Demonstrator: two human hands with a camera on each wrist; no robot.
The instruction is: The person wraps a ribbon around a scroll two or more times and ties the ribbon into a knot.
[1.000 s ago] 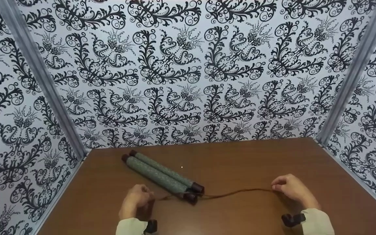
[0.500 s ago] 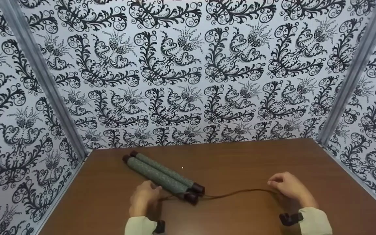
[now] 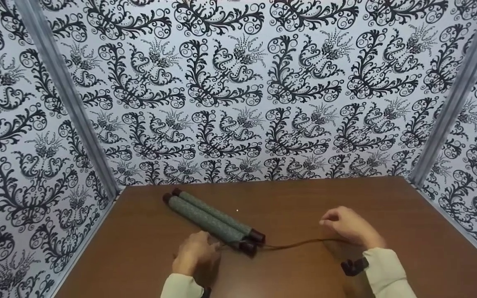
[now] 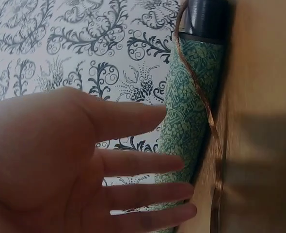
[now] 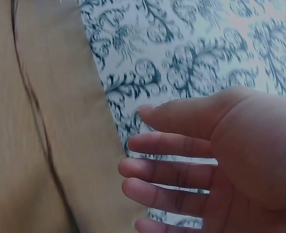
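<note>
A rolled scroll [image 3: 207, 217] with two green patterned rolls and dark end knobs lies slantwise on the table. A thin brown cord [image 3: 288, 246] trails from its near end to the right. My left hand [image 3: 197, 250] is beside the near end, with thumb and fingers apart; in the left wrist view the fingertips overlap the green roll [image 4: 191, 97], and I cannot tell whether they touch it. The cord [image 4: 201, 92] runs along that roll. Above the cord's right stretch hovers my right hand [image 3: 348, 225], its fingers spread and holding nothing in the right wrist view.
The brown wooden table [image 3: 304, 203] is bounded by a patterned back wall [image 3: 230, 103] and side walls, with grey strips in the corners. Dark straps with camera mounts [image 3: 352, 267] sit at the wrists.
My left hand has moved right, closer to the scroll's near end. The right hand has come off the cord's end and shifted left and farther from me. The scroll stays put.
</note>
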